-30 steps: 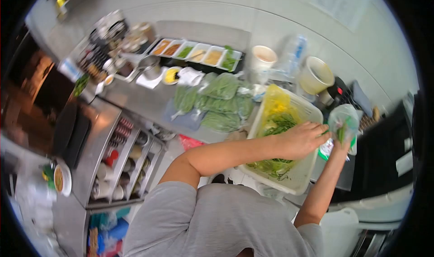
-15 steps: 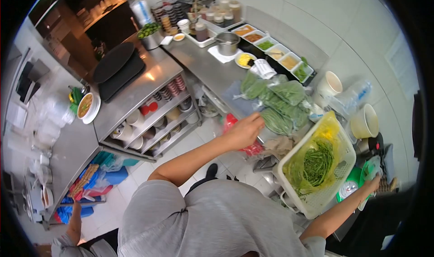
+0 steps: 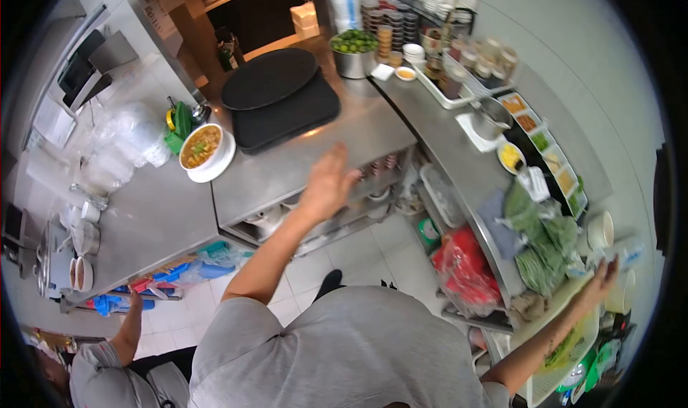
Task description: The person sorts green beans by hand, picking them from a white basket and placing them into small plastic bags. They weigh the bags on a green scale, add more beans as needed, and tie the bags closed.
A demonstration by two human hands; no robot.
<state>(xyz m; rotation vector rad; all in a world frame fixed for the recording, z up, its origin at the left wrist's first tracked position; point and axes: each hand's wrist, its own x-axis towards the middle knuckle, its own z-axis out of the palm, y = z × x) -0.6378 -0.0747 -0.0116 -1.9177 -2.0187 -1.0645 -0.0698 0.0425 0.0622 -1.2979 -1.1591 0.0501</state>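
Observation:
My left hand (image 3: pixel 330 184) is raised over the front edge of the steel counter (image 3: pixel 373 114), fingers apart and holding nothing. A soup bowl (image 3: pixel 203 147) on a white plate stands to its left, and black trays (image 3: pixel 276 96) lie beyond it. On the right, my right hand (image 3: pixel 600 282) is over the pale plastic basket (image 3: pixel 555 311), its fingers spread with nothing in them. Bagged green vegetables (image 3: pixel 537 247) lie near that hand. Greens in a yellow bag (image 3: pixel 562 347) are in the basket, partly behind my right forearm.
A co-worker (image 3: pixel 107 372) is at the lower left, one hand at the shelf of blue bags (image 3: pixel 193 264). A pot of limes (image 3: pixel 354 53), condiment tubs (image 3: pixel 545 146) and a metal pot (image 3: pixel 491 117) stand along the back. A red bag (image 3: pixel 466 272) sits under the right counter.
The view has swung left. My left hand has moved from beside the bagged greens to over the steel counter. My right hand has left the green scale and clear bag and is over the basket.

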